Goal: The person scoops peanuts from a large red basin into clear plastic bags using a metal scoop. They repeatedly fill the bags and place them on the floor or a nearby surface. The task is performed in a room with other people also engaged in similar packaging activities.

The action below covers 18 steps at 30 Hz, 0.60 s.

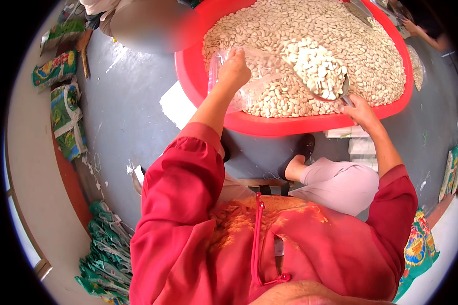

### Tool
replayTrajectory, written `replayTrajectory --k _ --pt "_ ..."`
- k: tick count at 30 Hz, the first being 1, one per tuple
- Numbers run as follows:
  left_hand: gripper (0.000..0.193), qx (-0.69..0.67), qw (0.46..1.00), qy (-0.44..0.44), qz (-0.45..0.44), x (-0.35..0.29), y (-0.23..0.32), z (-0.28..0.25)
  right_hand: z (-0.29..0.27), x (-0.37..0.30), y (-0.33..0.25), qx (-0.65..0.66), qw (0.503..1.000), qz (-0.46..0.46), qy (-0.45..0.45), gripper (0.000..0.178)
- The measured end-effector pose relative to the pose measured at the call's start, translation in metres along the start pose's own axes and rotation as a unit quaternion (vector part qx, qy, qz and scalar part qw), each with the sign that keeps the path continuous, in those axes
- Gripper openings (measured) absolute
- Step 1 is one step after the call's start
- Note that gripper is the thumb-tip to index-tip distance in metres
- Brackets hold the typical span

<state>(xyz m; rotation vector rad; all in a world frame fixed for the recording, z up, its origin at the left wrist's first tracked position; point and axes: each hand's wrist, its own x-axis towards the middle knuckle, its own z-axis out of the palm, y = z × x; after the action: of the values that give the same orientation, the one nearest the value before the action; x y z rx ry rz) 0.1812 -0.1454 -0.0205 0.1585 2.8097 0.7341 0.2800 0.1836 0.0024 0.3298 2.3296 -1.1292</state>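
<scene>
A wide red tub (285,127) in front of me is filled with pale, flat beans (376,66). Over its left part, my left hand (234,70) is closed on the edge of a clear plastic bag (257,61), which spreads across the beans to the right. My right hand (360,111), at the tub's near right rim, grips the handle of a metal scoop (345,85). Whiter beans (318,68) are heaped in the scoop, which lies close to the bag's right side. Whether the scoop touches the bag I cannot tell.
Another metal tool (360,11) rests at the tub's far right edge. Another person's hand (411,26) shows at the upper right. Colourful packed bags (68,119) and a bundle of green sacks (107,254) line the left wall. White packs (361,147) lie on the floor below the tub's rim.
</scene>
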Motion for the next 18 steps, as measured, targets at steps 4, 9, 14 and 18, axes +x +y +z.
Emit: replayTrajectory --k 4,9,14,18 --pt "0.051 -0.063 0.994 -0.042 0.079 0.001 0.018 0.023 0.013 -0.018 -0.012 -0.015 0.998 -0.005 -0.065 0.022" --pt "0.065 -0.163 0.969 -0.153 0.1 -0.019 0.057 0.024 0.04 0.005 -0.049 -0.095 0.985 -0.002 -0.141 0.023" --pt "0.064 -0.214 0.954 -0.194 0.082 -0.039 0.074 0.003 0.052 0.034 -0.094 -0.156 0.975 -0.031 -0.156 0.023" --pt "0.07 -0.321 0.939 -0.121 0.028 -0.026 0.033 -0.007 0.056 0.04 -0.114 -0.191 0.964 -0.107 -0.15 0.02"
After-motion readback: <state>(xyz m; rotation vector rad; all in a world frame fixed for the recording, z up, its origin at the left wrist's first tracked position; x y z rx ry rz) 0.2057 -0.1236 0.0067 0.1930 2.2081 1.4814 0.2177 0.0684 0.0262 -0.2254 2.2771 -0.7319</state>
